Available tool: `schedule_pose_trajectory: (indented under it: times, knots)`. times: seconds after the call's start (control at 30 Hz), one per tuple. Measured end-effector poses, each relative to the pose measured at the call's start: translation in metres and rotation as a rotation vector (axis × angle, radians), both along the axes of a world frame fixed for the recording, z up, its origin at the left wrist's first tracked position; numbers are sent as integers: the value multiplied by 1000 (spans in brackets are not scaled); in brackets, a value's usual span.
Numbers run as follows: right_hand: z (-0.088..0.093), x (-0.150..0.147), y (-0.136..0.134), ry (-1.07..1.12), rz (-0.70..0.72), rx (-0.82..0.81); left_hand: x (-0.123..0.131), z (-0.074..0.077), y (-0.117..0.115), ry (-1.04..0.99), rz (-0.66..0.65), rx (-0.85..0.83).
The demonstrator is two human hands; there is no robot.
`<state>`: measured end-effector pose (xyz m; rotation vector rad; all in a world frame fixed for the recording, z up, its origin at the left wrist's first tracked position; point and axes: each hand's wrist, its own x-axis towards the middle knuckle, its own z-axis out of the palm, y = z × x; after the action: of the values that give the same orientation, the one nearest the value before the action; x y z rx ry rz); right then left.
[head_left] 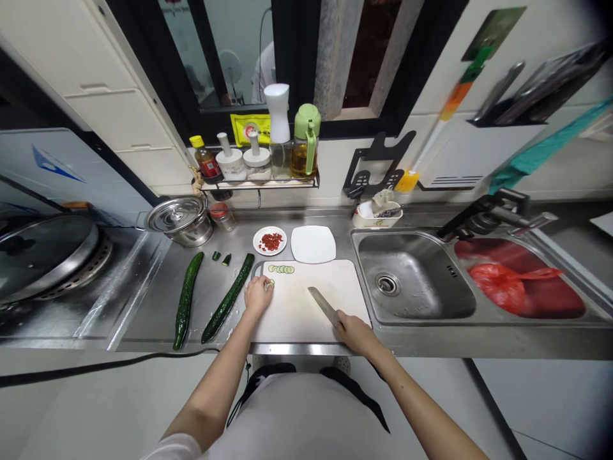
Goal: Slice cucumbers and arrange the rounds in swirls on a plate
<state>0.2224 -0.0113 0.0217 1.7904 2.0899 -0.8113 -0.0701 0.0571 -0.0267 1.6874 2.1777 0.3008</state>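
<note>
A white cutting board (306, 319) lies on the steel counter in front of me. Near its top left, several cucumber slices (281, 269) overlap in a row. At the board's left edge my left hand (258, 294) is closed, fingers curled, with a cucumber slice (271, 282) showing at the fingertips. My right hand (353, 332) grips the handle of a kitchen knife (324, 306); the blade slants up and left over the board's middle, apart from the slices. Left of the board lie two whole-looking cucumbers, one nearer (228, 299) and one farther (188, 300), and two small cut ends (227, 259).
Behind the board stand a small plate of red pieces (271, 241) and a white square plate (313, 244). A lidded steel pot (180, 220) is at the back left. Right is a sink (416, 275) with a red bag (502, 287). A bottle rack (263, 184) hangs above.
</note>
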Motion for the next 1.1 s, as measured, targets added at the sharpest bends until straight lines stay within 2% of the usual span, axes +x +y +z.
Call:
schedule_pose_trajectory:
  times: [0.17, 0.3, 0.43, 0.6, 0.93, 1.1]
  knots:
    - [1, 1, 0, 15, -11, -15, 11, -1, 10, -43, 11, 61]
    - [0, 1, 0, 27, -6, -18, 28, 1, 24, -74, -47, 88]
    - [-1, 2, 0, 17, -8, -16, 44, 4, 40, -22, -127, 58]
    - [0, 2, 1, 13, -6, -17, 52, 5, 54, 47, -168, 5]
    - [-5, 3, -3, 6, -19, 5, 57, 4, 59, 78, -217, -8]
    - [-1, -1, -4, -1, -24, -10, 58, 4, 60, 73, -241, 6]
